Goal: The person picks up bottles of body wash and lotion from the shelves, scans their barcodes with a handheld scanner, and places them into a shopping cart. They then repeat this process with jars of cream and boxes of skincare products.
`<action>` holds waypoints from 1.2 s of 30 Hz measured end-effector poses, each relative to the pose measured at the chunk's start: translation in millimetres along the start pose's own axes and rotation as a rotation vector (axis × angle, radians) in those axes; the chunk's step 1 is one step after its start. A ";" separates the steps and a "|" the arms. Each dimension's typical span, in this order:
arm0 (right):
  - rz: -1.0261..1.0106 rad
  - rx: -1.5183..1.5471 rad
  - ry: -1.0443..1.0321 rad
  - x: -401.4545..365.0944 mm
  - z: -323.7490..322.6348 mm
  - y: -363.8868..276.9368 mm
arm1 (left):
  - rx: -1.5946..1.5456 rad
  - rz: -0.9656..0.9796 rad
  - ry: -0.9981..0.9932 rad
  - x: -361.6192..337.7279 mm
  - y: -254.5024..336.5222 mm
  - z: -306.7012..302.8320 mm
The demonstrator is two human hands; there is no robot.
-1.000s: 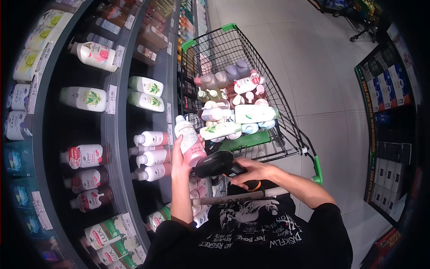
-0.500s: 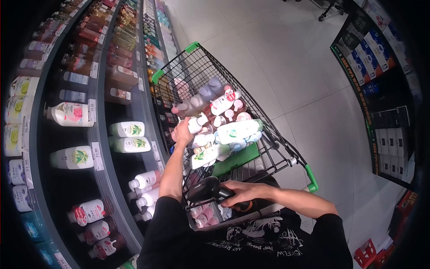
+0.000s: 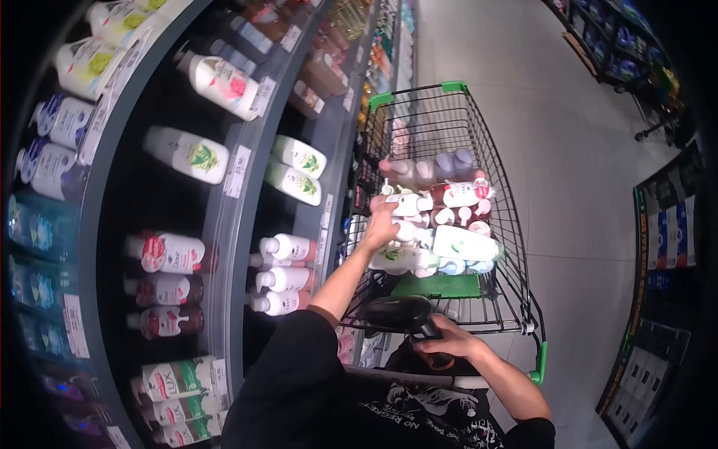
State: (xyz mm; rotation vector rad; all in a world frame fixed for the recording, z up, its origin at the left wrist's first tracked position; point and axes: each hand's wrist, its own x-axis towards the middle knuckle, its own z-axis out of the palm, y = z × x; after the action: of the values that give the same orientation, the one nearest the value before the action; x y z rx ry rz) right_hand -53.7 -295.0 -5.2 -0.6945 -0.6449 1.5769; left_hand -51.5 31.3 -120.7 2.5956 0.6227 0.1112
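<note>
My left hand [image 3: 382,227] reaches into the shopping cart [image 3: 499,179], its fingers closed round a white pump bottle [image 3: 408,204] on top of the load. Around it lie several other bottles, among them a white bottle with a red label [image 3: 458,194] and a white bottle with a pale green base [image 3: 465,245]. Another white bottle with a green leaf print [image 3: 404,258] rests nearer to me. Near the cart's handle, my right hand [image 3: 453,340] grips a black handheld scanner [image 3: 398,311], which points left.
Left of the cart runs a shelf [image 3: 239,161] stocked with body wash bottles, including pink-and-white pump bottles [image 3: 288,279]. Grey tiled floor [image 3: 572,224] lies to the right. A display stand [image 3: 642,314] with boxes stands farther right.
The view has turned, so the cart now sits farther right and straighter. My left hand stays at the white pump bottle, which now lies more level. The scanner remains in my right hand.
</note>
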 end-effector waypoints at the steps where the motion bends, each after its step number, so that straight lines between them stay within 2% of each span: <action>1: -0.024 -0.023 0.004 -0.3 3.3 -7.9 | -0.107 0.040 0.031 -19.2 2.8 -11.9; 4: 0.139 0.112 0.147 -3.8 18.6 -28.2 | -0.242 0.102 0.246 -88.4 36.8 -75.4; 5: 0.142 0.112 0.121 -1.7 18.8 -28.9 | -0.219 0.036 0.329 -114.1 41.4 -92.0; 7: 0.163 0.075 0.142 0.0 20.4 -25.3 | -0.302 -0.293 0.405 -167.2 50.9 -124.0; 8: 0.142 0.091 0.133 1.3 21.2 -24.8 | -0.459 -0.404 0.543 -195.3 23.5 -115.7; 10: 0.092 0.120 0.073 3.4 19.0 -22.3 | -0.734 -0.663 0.864 -247.4 21.4 -130.1; 11: 0.079 0.132 0.057 3.0 19.6 -23.3 | -0.634 -0.692 1.009 -273.0 5.1 -125.7; 12: 0.059 0.128 0.048 2.5 19.4 -21.2 | -0.689 -0.735 1.112 -293.0 -9.6 -121.7; 13: 0.059 0.138 0.055 2.4 21.1 -20.9 | -0.713 -0.855 1.145 -302.5 -16.4 -124.5; 15: 0.088 0.088 0.087 1.6 23.2 -20.1 | -0.838 -1.039 1.069 -308.4 -32.0 -129.4; 16: 0.092 0.078 0.084 1.5 24.2 -20.7 | -0.859 -0.909 1.006 -310.4 -49.0 -127.2; 17: 0.096 0.092 0.093 1.4 24.7 -22.0 | -0.867 -0.909 1.014 -313.7 -63.0 -123.4; 19: 0.097 0.097 0.101 -0.7 25.5 -22.8 | -0.791 -0.655 0.804 -306.1 -72.0 -127.6; 20: 0.094 0.136 0.098 -1.8 25.0 -23.2 | -0.866 -0.695 0.773 -302.6 -75.5 -127.4; 24: 0.077 0.168 0.098 -4.0 23.0 -22.3 | -0.923 -0.621 0.841 -299.2 -85.1 -112.0; 26: 0.076 0.144 0.093 -4.4 21.8 -19.5 | -0.785 -0.645 0.929 -304.9 -83.3 -104.3; 27: 0.067 0.142 0.101 -4.8 21.5 -19.3 | -0.789 -0.634 0.922 -307.1 -74.7 -106.0; 29: 0.082 0.153 0.104 -5.5 22.8 -19.2 | -0.401 -0.602 0.847 -315.6 -43.2 -123.2; 33: 0.073 0.079 0.088 -4.8 22.6 -18.3 | -0.020 -0.166 0.733 -329.3 -9.4 -165.2; 35: 0.066 0.083 0.084 -3.3 24.0 -20.3 | -0.149 -0.119 0.697 -328.5 30.5 -188.5; 36: 0.066 0.112 0.076 -2.7 24.6 -21.2 | -0.309 -0.095 0.711 -330.5 41.3 -191.3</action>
State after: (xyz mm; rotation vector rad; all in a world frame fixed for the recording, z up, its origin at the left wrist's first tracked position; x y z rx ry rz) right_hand -57.9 -295.7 27.1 -0.6948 -0.4781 1.6262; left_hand -364.9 -68.4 77.8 2.1819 0.8794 1.0398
